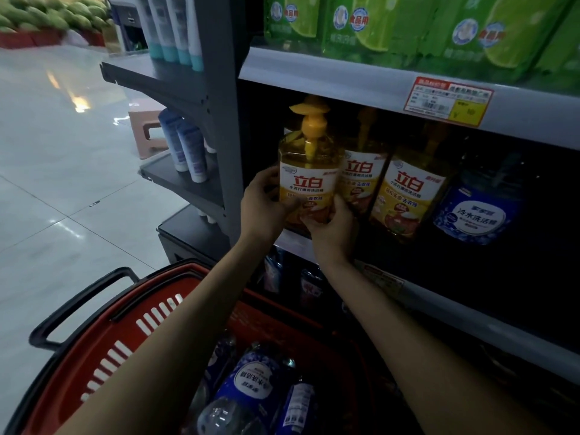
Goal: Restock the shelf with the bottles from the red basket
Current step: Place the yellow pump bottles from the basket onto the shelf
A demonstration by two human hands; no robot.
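Both my hands hold one yellow pump bottle (pixel 309 171) upright at the left end of the middle shelf (pixel 439 296). My left hand (pixel 263 205) grips its left side, my right hand (pixel 332 227) grips its lower right and base. Two more yellow bottles (pixel 408 196) stand to its right, then a blue bottle (pixel 477 211). Below, the red basket (pixel 103 346) with black handles holds several blue bottles (pixel 251 384) lying down.
Green refill pouches (pixel 408 29) fill the shelf above, with a red price tag (pixel 448 100) on its edge. An end rack at left carries white tubes (pixel 185 146). A pink stool (pixel 146 127) stands on the shiny tiled floor (pixel 62 183).
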